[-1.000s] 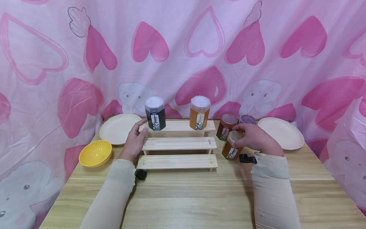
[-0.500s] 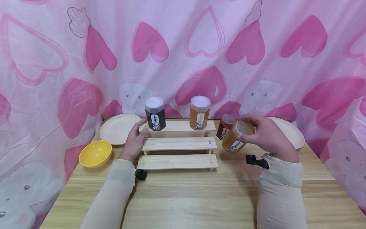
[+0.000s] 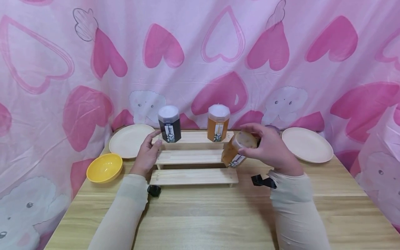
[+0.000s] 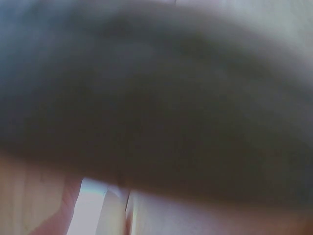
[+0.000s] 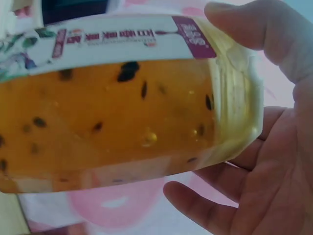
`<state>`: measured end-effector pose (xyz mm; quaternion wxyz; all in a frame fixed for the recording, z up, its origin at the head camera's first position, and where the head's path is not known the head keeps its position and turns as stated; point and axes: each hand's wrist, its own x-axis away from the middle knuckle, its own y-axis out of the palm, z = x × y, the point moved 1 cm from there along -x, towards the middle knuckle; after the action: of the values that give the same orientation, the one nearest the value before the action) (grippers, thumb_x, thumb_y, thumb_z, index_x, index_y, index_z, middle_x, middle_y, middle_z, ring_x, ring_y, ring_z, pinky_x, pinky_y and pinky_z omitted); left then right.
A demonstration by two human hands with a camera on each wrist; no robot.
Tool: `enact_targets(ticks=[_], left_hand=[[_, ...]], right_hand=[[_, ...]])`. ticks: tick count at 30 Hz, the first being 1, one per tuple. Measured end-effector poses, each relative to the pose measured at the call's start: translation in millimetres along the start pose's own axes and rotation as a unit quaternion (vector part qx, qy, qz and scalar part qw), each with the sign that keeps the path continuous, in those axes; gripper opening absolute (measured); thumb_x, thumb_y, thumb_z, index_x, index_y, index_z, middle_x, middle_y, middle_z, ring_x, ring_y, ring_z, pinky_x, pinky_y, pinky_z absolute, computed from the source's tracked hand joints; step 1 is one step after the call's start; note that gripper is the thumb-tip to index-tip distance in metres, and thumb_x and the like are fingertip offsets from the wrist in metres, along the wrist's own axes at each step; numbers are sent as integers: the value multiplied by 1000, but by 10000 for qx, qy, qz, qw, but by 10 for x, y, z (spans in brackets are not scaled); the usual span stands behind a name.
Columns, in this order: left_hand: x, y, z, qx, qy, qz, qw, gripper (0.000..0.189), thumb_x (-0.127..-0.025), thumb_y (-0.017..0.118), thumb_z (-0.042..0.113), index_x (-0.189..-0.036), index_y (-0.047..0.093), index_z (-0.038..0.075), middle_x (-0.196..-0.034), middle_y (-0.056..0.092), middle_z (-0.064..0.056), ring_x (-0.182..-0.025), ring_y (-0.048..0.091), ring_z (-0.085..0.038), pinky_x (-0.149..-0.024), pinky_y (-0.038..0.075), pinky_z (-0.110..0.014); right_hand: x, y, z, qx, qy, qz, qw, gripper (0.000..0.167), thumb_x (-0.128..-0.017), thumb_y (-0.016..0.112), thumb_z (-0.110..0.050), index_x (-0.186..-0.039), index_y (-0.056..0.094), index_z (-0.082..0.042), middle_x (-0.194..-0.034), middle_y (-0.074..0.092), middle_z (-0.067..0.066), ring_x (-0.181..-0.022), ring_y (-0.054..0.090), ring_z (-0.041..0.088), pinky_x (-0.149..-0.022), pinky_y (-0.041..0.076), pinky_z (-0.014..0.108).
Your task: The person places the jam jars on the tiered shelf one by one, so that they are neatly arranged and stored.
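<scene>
My right hand [image 3: 270, 147] grips the lid end of an orange jar [image 3: 229, 152], tilted in front of the right end of the wooden step rack [image 3: 187, 157]. In the right wrist view the jar [image 5: 112, 127] shows dark seeds and a white label, with thumb and fingers around its clear cap. My left hand [image 3: 147, 152] holds the left end of the rack's top shelf between thumb and index finger. On that shelf stand a dark jar [image 3: 169, 126] at the left and another orange jar [image 3: 218, 125] toward the right. Dark blur covers most of the left wrist view.
A purple-lidded jar [image 3: 273, 129] stands behind my right hand, mostly hidden. Pale plates lie at the left [image 3: 129, 140] and right [image 3: 307, 145]. A yellow bowl [image 3: 104, 168] sits at the left table edge, and a pink curtain [image 3: 193, 45] hangs behind.
My right hand has raised the orange jar from beside the rack, tilted it, and carried it left over the rack's right end. It now covers the red jar. The left hand stays put.
</scene>
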<state>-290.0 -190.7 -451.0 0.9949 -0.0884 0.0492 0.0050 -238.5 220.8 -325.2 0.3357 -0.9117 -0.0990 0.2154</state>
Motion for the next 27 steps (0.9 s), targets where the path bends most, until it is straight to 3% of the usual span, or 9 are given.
enact_targets(ticks=[1,3,9,12,16,18,20,24,27], left_hand=[[6,1,1,-16,-10,2,10000,50,-113,48,33,-162,40,28,-110,54,-9,-92,55,-19,-79,46,-26],[12,3,0,-11,-3,-2,10000,50,-113,48,34,-162,40,28,-107,53,-10,-92,54,-21,-79,45,-27],[-11,-7,-18,5,21,-19,10000,50,-113,48,33,-162,40,27,-85,48,-6,-78,49,-16,-72,44,-27],[-23,-13,-27,-42,-59,-5,10000,50,-113,48,34,-163,39,29,-101,53,-8,-82,49,-15,-74,44,-27],[-25,-10,-25,-104,-67,9,9999,50,-113,48,35,-163,39,30,-103,53,-6,-82,49,-15,-75,44,-27],[-21,-8,-14,-77,-43,-9,10000,50,-113,48,33,-162,39,28,-92,49,-5,-79,48,-15,-72,44,-27],[9,-2,46,-39,-42,-34,10000,50,-114,47,29,-163,39,24,-86,47,-3,-76,48,-14,-71,43,-26],[104,14,230,73,-7,-106,9999,50,-114,46,21,-162,38,15,-79,47,-1,-71,47,-13,-67,42,-25],[149,14,311,14,-47,-107,9999,50,-114,46,21,-163,37,13,-79,47,0,-72,47,-12,-68,43,-25]], right_hand=[[-19,40,1,48,1,-14,10000,64,-78,93,-11,-136,65,-3,-127,70,13,-98,64,27,-75,54,25],[-54,116,5,38,14,-66,10000,64,-79,93,-12,-136,65,-4,-127,70,12,-98,64,26,-76,54,26],[-125,260,19,-42,-18,-260,9997,66,-80,93,-14,-138,64,-3,-130,65,12,-106,64,27,-86,57,32],[-140,258,37,-11,-2,-353,9994,66,-81,93,-17,-139,65,-5,-129,64,11,-106,64,27,-89,58,40],[-115,164,75,-37,-35,-462,9989,61,-83,92,-18,-138,67,-9,-124,67,7,-103,66,25,-86,58,40],[-94,110,86,-116,-29,-543,9985,58,-85,90,-18,-137,67,-9,-122,68,6,-102,67,24,-85,58,37],[-78,74,87,-185,38,-641,9978,57,-87,89,-18,-138,67,-8,-120,68,6,-101,66,24,-85,57,32],[-73,68,75,-185,37,-655,9977,55,-88,88,-17,-139,67,-8,-120,69,7,-102,66,24,-90,57,36],[-86,94,66,-171,-8,-635,9978,55,-88,87,-16,-139,67,-8,-119,69,6,-104,66,23,-92,57,39]])
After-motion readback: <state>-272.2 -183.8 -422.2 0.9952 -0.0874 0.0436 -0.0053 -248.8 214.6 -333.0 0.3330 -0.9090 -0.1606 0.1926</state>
